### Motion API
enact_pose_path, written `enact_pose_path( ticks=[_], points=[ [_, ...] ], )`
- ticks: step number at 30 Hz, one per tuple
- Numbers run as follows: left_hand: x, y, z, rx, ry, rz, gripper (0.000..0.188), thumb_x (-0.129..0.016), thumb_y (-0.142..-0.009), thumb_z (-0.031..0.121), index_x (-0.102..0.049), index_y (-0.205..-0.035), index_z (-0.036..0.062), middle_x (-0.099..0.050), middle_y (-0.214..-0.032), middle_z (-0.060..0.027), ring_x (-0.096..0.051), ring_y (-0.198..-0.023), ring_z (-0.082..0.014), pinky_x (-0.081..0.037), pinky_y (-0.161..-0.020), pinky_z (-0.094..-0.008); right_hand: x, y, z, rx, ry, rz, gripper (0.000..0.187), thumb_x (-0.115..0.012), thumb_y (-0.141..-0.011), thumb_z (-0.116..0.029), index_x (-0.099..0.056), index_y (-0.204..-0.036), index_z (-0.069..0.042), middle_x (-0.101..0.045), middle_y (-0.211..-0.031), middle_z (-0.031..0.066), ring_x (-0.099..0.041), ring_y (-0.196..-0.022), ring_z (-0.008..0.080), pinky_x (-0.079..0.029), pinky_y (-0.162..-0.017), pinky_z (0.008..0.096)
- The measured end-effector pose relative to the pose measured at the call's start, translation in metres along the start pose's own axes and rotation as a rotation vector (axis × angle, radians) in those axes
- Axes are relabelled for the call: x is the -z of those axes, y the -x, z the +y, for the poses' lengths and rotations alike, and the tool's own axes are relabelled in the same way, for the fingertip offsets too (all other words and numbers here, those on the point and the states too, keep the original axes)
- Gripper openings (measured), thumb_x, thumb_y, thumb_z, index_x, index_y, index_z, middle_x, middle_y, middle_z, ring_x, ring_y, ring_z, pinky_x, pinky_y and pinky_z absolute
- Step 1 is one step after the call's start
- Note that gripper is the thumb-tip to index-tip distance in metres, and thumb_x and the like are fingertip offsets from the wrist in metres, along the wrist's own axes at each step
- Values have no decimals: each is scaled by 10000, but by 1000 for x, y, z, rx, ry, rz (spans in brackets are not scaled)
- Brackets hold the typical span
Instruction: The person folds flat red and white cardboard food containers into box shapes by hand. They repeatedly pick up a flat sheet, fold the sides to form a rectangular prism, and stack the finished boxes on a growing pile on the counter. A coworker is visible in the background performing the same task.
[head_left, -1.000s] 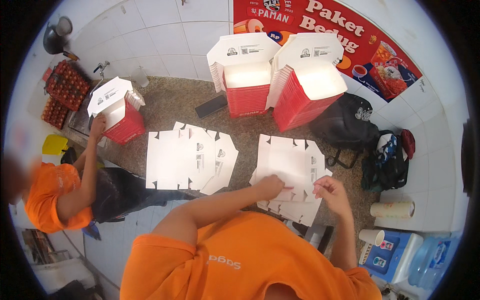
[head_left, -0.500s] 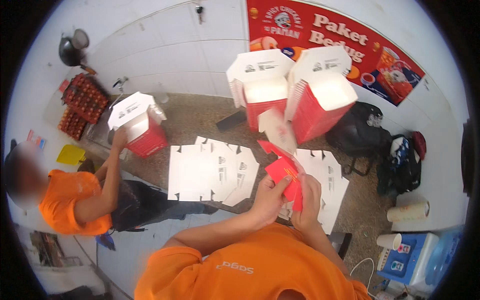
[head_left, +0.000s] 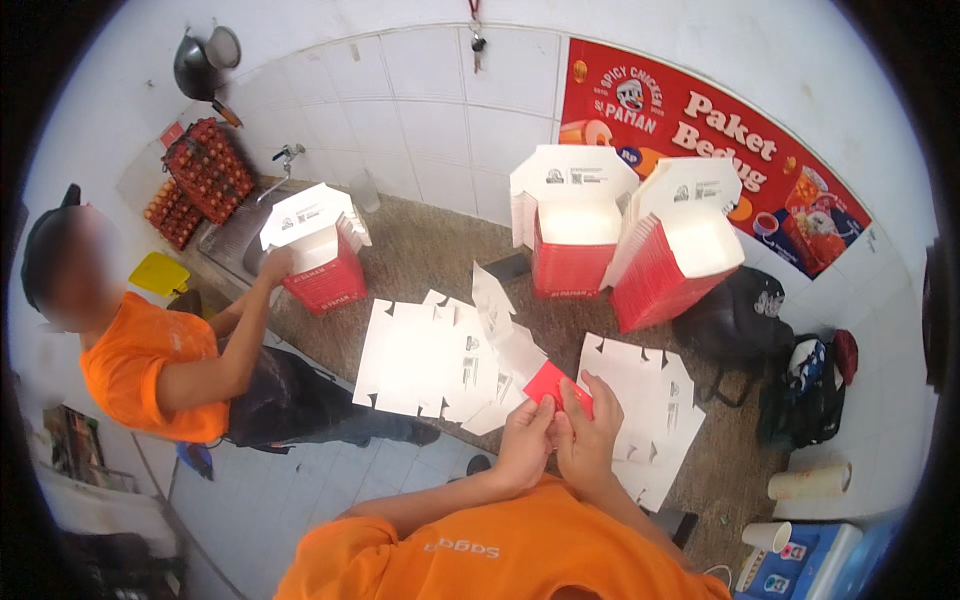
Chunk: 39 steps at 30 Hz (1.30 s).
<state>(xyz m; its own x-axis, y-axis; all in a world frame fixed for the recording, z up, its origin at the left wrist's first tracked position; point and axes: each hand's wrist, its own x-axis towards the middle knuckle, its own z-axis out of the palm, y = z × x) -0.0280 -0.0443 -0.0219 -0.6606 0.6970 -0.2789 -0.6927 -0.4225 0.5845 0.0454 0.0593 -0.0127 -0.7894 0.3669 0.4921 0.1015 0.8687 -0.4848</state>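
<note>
Both hands hold a partly folded red-and-white paper food box (head_left: 562,386) in front of my chest. Its red panel faces up between my fingers, and its white lid part stretches away to the far left. My left hand (head_left: 526,446) pinches the near edge with thumb and fingers. Close beside it, my right hand (head_left: 588,436) grips the red panel from the right. Flat box blanks (head_left: 405,355) lie in a fanned pile left of my hands. More white blanks (head_left: 640,385) lie under and right of my right hand.
Two tall stacks of nested red boxes (head_left: 573,262) stand at the back of the counter (head_left: 430,235). At the left, a co-worker (head_left: 165,360) handles another red box stack (head_left: 328,280). A black bag (head_left: 735,320) sits at the right, near paper cups (head_left: 766,537).
The box has turned in my hands, its white lid part swinging left over the left pile. My hands have drawn closer together. The whole view has shifted too.
</note>
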Motion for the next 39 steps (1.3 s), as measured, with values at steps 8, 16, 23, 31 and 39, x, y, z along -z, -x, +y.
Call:
enact_pose_path(
  ticks=[8,16,23,31,39],
  points=[
    [49,-13,11,-162,-400,-183,244,-472,-1147,136,-508,-1374,54,-725,-1082,-64,-684,-991,-90,-530,-867,-250,27,-4,24,-212,-604,-150,579,-604,-1027,-160,-462,-1577,-48,-624,-1238,164,-620,-1070,229,-511,-891,380],
    [17,18,57,-101,-1093,-280,627,-608,-1012,44,-315,-1562,118,-648,-718,-88,-628,-652,-141,-474,-649,-310,51,-1,50,-715,-1076,-535,480,-738,-985,-72,-610,-1446,-30,-611,-744,-21,-523,-573,33,-416,-528,213],
    [17,13,48,-146,-979,-297,652,-566,-1005,-11,-295,-1584,115,-595,-670,-18,-574,-635,-89,-443,-647,-275,27,10,66,-420,-977,-618,389,-795,-925,-18,-705,-1303,-8,-577,-737,-72,-493,-617,8,-394,-552,194],
    [8,16,49,-133,-906,-340,726,-597,-992,1,-253,-1622,110,-617,-668,-14,-545,-628,-40,-411,-619,-239,30,13,69,-401,-929,-669,439,-842,-904,-107,-721,-1316,-11,-680,-871,-17,-515,-696,26,-445,-641,211],
    [34,3,47,-589,-1162,27,695,-727,-931,75,-421,-1555,58,-635,-1322,-178,-609,-1228,-241,-472,-1055,-406,46,5,38,-174,-416,-262,690,-983,-692,-147,-713,-1317,-33,-736,-936,19,-572,-715,54,-498,-669,233]
  ],
)
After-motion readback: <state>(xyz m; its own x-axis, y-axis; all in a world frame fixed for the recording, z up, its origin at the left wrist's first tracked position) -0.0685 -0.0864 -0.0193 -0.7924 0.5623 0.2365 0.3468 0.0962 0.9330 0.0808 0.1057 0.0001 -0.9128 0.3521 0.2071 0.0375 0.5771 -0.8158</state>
